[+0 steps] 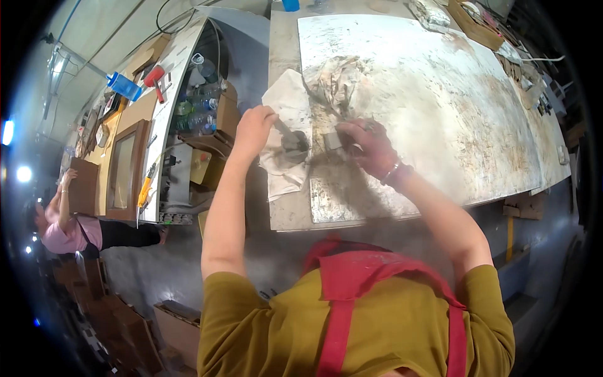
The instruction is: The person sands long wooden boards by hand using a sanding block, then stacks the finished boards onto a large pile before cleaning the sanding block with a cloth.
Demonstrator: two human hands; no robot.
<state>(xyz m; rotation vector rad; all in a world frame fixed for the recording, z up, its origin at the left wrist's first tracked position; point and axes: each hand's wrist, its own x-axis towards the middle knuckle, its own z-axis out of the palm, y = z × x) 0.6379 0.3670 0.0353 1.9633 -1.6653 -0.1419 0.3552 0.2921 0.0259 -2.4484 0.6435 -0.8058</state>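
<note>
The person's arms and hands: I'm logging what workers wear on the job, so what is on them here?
Both forearms are bare. Short mustard-yellow sleeves end above the elbows. The left hand has no glove, and nothing shows on that wrist. The right hand is also ungloved; a thin bracelet circles its wrist. Red apron straps cross the shirt. No rings can be made out.

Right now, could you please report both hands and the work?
Left hand gripping small grey tool. Right hand holding grey block. Crumpled white cloth underneath.

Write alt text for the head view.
A person's left hand and right hand grip small grey pieces on a stained white worktable, beside a crumpled cloth. Another person stands far left.
</note>
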